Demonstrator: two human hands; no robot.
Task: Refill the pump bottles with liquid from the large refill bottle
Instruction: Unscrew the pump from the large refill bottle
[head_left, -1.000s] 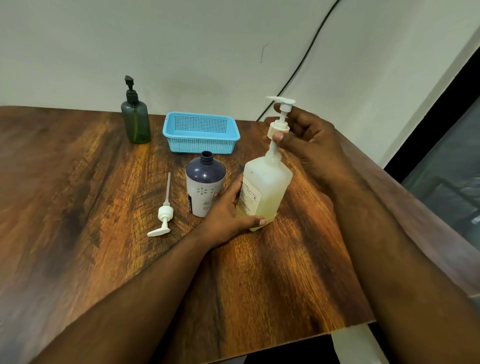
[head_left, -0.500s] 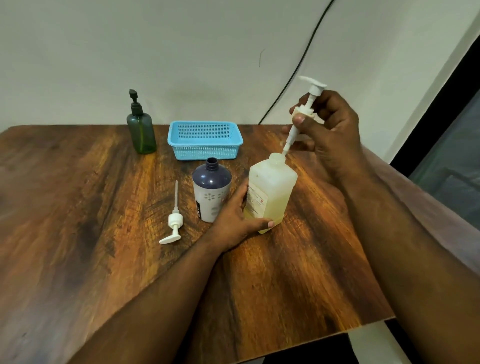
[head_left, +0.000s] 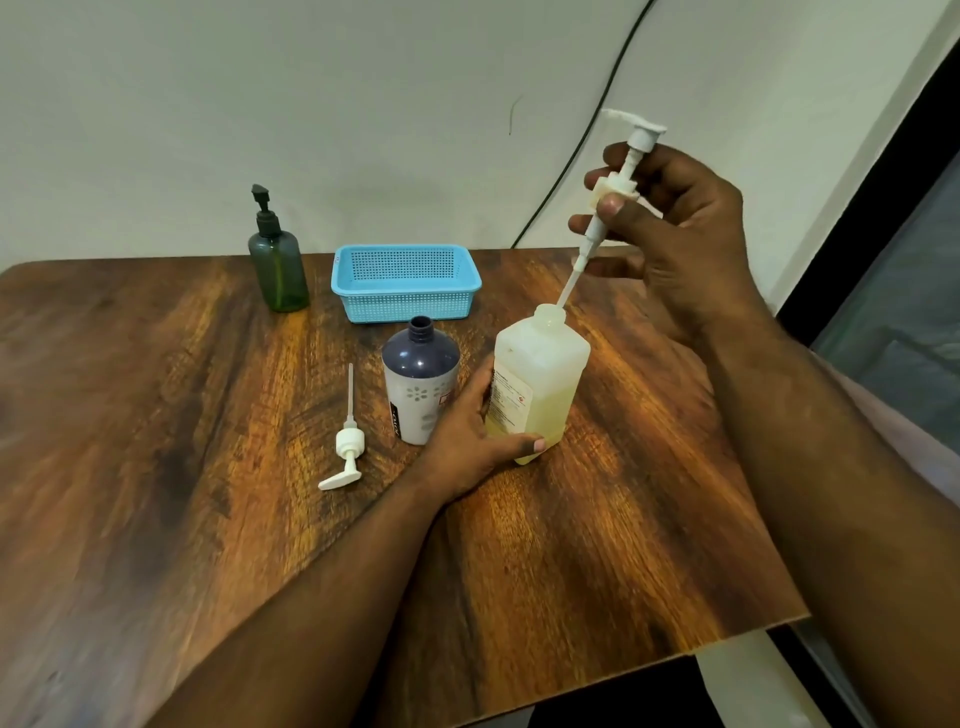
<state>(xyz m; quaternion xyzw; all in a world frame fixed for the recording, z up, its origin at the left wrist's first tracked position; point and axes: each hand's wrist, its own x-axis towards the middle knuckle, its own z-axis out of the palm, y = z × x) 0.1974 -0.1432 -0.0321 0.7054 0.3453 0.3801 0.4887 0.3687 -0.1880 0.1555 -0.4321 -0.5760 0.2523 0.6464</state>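
Observation:
A translucent white bottle (head_left: 540, 374) with pale yellow liquid stands on the wooden table (head_left: 208, 467). My left hand (head_left: 467, 436) grips its lower side. My right hand (head_left: 675, 234) pinches the collar of a white pump head (head_left: 618, 176), lifted high and tilted, with its tube end still in the bottle's neck. To the left stands an open dark blue and white bottle (head_left: 420, 384) without a pump. A second white pump (head_left: 347, 441) lies flat on the table beside it. A green pump bottle (head_left: 278, 265) with a black pump stands at the back.
A light blue mesh basket (head_left: 408, 283) sits at the back of the table behind the open bottles. A dark cable (head_left: 587, 135) runs up the wall. The table's right and near edges drop off close to my right arm.
My right hand has drawn the white pump up and out of the translucent bottle, from seated on the neck to almost clear. My left hand has kept its hold on the bottle.

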